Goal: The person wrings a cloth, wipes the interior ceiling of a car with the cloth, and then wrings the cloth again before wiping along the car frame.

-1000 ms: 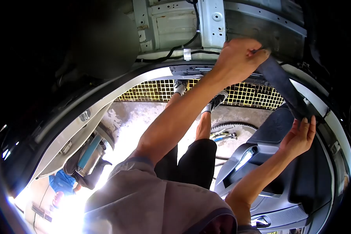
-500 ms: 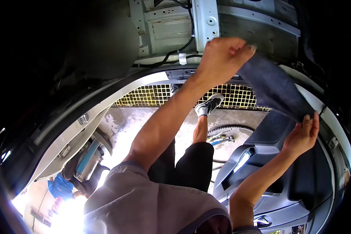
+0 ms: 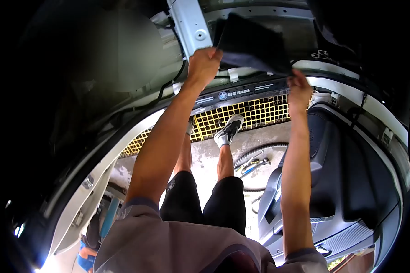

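Between my two hands a dark, flexible sheet is stretched over the car's bare metal floor, beyond the door sill. My left hand is closed on its left corner, beside a pale metal cross-beam. At the lower right corner, my right hand pinches the sheet with its fingers. The sheet's material is too dark to tell. Just below it runs the black sill strip, marked VENUCIA.
An open car door with a dark inner panel stands on the right. Yellow grating lies below the sill, near my shoes. A hose and tools rest on the ground. Another person's blue clothing shows at lower left.
Both hands have carried the sheet up and left in view, from over the grating and door to over the metal floor. The view has shifted, showing more of the sill strip.
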`<move>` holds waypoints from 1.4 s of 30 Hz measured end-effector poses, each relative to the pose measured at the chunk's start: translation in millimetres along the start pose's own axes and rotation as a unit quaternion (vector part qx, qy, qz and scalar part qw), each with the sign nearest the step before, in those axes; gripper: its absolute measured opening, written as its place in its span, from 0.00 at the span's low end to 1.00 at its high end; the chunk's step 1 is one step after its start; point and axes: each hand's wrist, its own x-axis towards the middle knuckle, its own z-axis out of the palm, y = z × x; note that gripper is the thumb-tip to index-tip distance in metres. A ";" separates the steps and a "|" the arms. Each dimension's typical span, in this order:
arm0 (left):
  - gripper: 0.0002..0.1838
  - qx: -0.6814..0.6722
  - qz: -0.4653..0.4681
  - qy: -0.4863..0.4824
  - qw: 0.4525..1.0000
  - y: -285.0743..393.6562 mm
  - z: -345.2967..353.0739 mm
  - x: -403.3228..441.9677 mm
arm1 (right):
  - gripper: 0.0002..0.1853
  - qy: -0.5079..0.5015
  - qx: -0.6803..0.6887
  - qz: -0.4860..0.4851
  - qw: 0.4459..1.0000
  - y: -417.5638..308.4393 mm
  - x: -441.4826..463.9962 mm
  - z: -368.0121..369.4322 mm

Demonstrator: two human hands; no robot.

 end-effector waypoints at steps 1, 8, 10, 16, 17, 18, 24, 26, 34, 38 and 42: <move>0.16 0.013 -0.005 -0.013 1.000 -19.6 8.7 5.8 | 0.16 -0.017 -0.046 0.010 0.999 30.1 3.0 8.9; 0.17 0.068 -0.056 -0.051 0.995 -46.6 25.6 14.5 | 0.14 -0.031 -0.162 0.029 0.986 35.8 25.8 22.5; 0.18 0.057 -0.069 -0.060 0.994 -37.6 24.9 17.6 | 0.18 -0.049 -0.150 0.002 0.987 27.1 44.4 20.6; 0.23 -0.025 -0.129 -0.062 0.989 4.8 22.0 59.3 | 0.17 -0.115 -0.137 0.035 0.983 -15.7 129.8 25.4; 0.25 0.016 -0.120 -0.069 0.990 12.4 19.1 65.6 | 0.17 -0.094 -0.210 -0.027 0.973 -9.4 145.5 26.7; 0.26 0.058 -0.111 -0.075 0.989 17.4 15.6 71.0 | 0.18 -0.073 -0.281 -0.089 0.953 -3.2 159.3 27.7; 0.28 0.281 0.080 0.077 0.953 -16.6 -0.7 112.0 | 0.19 -0.195 -0.323 -0.062 0.924 -20.1 146.3 53.3; 0.31 0.291 0.140 0.157 0.933 -39.9 -10.4 141.4 | 0.21 -0.239 -0.324 -0.153 0.903 16.4 156.0 74.6; 0.42 0.387 0.231 0.281 0.847 -105.8 28.0 187.3 | 0.52 -0.271 -0.526 -0.340 0.731 105.3 139.8 250.3; 0.32 0.391 0.290 0.372 0.791 -86.9 27.5 187.8 | 0.42 -0.043 -0.471 -0.258 0.842 113.6 90.1 324.8; 0.40 0.391 0.272 0.335 0.813 -104.8 23.8 192.2 | 0.36 -0.227 -0.523 -0.425 0.703 119.4 87.6 300.3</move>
